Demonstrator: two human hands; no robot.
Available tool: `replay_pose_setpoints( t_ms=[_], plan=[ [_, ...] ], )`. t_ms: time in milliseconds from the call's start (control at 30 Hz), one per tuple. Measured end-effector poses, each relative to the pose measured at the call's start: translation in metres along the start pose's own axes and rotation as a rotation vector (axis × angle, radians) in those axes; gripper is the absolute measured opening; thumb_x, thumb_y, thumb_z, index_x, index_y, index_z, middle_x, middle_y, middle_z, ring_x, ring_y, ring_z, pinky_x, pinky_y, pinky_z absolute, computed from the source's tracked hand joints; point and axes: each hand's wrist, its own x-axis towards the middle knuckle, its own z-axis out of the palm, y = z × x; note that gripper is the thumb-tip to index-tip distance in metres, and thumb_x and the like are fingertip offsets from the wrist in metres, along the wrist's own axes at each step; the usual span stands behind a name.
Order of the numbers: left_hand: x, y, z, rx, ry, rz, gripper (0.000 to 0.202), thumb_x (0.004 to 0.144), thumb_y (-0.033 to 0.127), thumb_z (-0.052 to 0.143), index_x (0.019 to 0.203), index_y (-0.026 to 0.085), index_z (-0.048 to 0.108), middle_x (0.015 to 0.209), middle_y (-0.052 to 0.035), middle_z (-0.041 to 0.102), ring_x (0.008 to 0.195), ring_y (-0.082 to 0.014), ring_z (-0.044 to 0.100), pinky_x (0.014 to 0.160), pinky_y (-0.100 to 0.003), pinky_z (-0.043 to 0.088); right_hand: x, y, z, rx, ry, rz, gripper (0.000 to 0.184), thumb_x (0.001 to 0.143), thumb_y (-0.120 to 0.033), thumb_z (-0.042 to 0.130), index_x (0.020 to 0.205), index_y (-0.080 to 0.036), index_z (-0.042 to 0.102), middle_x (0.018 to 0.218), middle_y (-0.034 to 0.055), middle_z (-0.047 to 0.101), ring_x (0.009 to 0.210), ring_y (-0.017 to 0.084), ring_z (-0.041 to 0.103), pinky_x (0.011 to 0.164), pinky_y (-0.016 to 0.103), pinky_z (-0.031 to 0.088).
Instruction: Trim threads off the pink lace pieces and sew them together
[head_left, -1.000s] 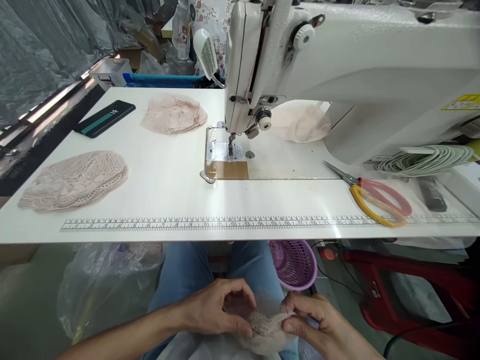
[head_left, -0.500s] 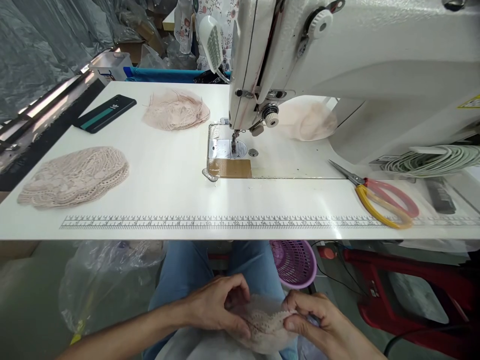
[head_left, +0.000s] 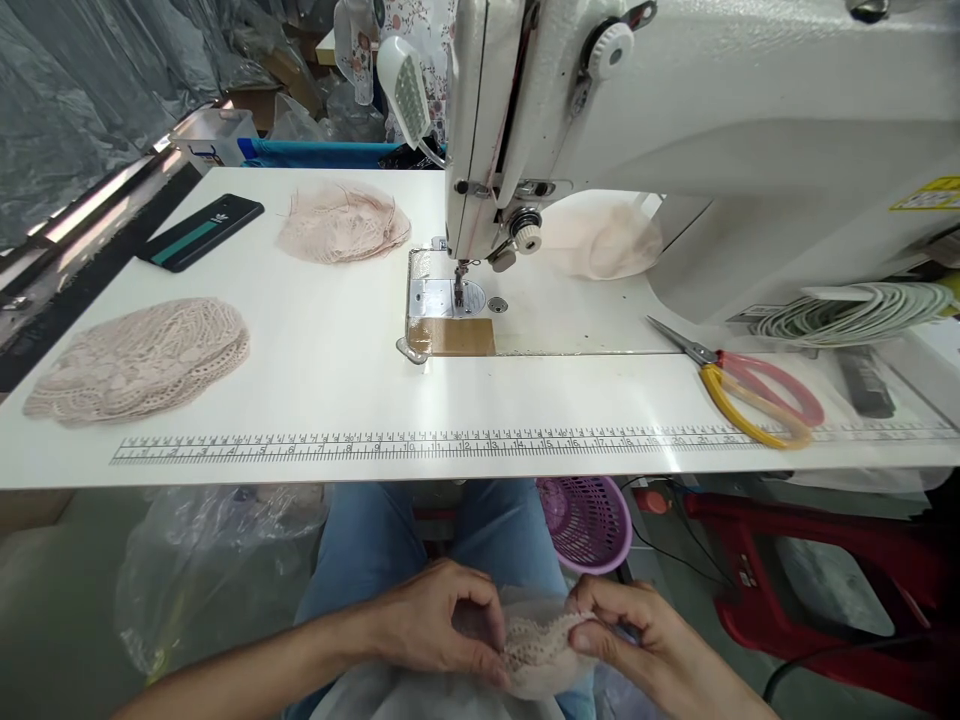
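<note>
Low in the view, over my lap, my left hand (head_left: 435, 630) and my right hand (head_left: 634, 635) both pinch a small piece of pale pink lace (head_left: 536, 645). The fingers of each hand are closed on its edge. Under the lace lies a clear plastic bag on my jeans. The white sewing machine (head_left: 675, 130) stands on the white table (head_left: 337, 380) ahead, with its needle (head_left: 457, 285) over the metal plate.
A pile of pink lace pieces (head_left: 139, 360) lies at the table's left, another pile (head_left: 341, 225) further back, and a third (head_left: 607, 245) behind the needle. A black phone (head_left: 199, 232), yellow-and-red scissors (head_left: 742, 385), a printed ruler (head_left: 450, 445) and a purple basket (head_left: 589, 520) under the table are also here.
My fingers have shifted slightly along the lace edge. The view has swayed a little; nothing on the table has moved.
</note>
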Motion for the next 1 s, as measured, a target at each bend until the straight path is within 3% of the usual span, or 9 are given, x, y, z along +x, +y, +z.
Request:
replay_pose_setpoints(
  t_ms=[133,267,467,733,800,933,1000],
  plan=[
    [0.002,0.004,0.005,-0.004,0.019,-0.002,0.045,0.063,0.055,0.077,0.081,0.014,0.072,0.072,0.0002,0.054,0.068,-0.0123,0.051,0.061,-0.020,0.035,0.000,-0.002,0.001,-0.021,0.005,0.004,0.039,0.090,-0.053,0.049,0.069,-0.020,0.052,0.060,-0.0057,0.039,0.059,0.012,0.038,0.056,0.023,0.029],
    [0.006,0.004,0.013,-0.101,0.035,-0.066,0.047,0.058,0.056,0.079,0.073,0.013,0.071,0.069,0.0007,0.053,0.063,-0.0111,0.047,0.056,-0.020,0.033,-0.003,-0.002,0.002,-0.110,0.051,0.031,0.041,0.088,-0.056,0.050,0.069,-0.021,0.056,0.063,-0.0031,0.047,0.065,0.014,0.045,0.059,0.023,0.035],
    [0.003,0.008,0.017,-0.162,0.176,-0.050,0.040,0.065,0.049,0.077,0.069,0.011,0.066,0.076,-0.0028,0.059,0.069,-0.0128,0.051,0.062,-0.021,0.037,-0.008,0.001,0.001,-0.178,0.082,0.048,0.040,0.087,-0.057,0.050,0.070,-0.022,0.060,0.064,-0.0021,0.052,0.069,0.016,0.050,0.061,0.023,0.038],
    [-0.012,0.024,0.014,-0.147,0.195,-0.147,0.033,0.062,0.038,0.080,0.065,0.013,0.058,0.059,0.0037,0.050,0.056,-0.0090,0.040,0.054,-0.020,0.031,-0.011,-0.006,0.005,-0.186,0.060,0.117,0.043,0.084,-0.063,0.049,0.072,-0.023,0.059,0.069,-0.0010,0.055,0.073,0.018,0.049,0.068,0.025,0.039],
    [-0.014,0.026,0.013,-0.100,0.225,-0.148,0.031,0.061,0.033,0.081,0.077,0.014,0.061,0.063,0.0046,0.050,0.060,-0.0096,0.042,0.056,-0.020,0.032,-0.011,-0.009,0.006,-0.188,0.069,0.120,0.045,0.083,-0.065,0.049,0.070,-0.023,0.059,0.068,-0.0008,0.054,0.072,0.018,0.049,0.068,0.025,0.039],
    [-0.015,0.028,0.008,-0.045,0.160,-0.222,0.063,0.058,0.032,0.083,0.115,0.017,0.060,0.067,0.0067,0.049,0.064,-0.0103,0.044,0.060,-0.020,0.032,-0.014,-0.011,0.008,-0.176,0.060,0.093,0.045,0.085,-0.063,0.049,0.068,-0.022,0.059,0.067,-0.0006,0.053,0.070,0.018,0.049,0.063,0.024,0.038],
    [-0.015,0.028,0.007,-0.069,0.093,-0.271,0.055,0.057,0.038,0.083,0.103,0.015,0.067,0.063,0.0063,0.047,0.060,-0.0095,0.041,0.055,-0.020,0.029,-0.016,-0.011,0.008,-0.160,0.055,0.077,0.043,0.085,-0.060,0.051,0.068,-0.022,0.060,0.066,-0.0008,0.053,0.069,0.017,0.050,0.062,0.023,0.039]
  ],
)
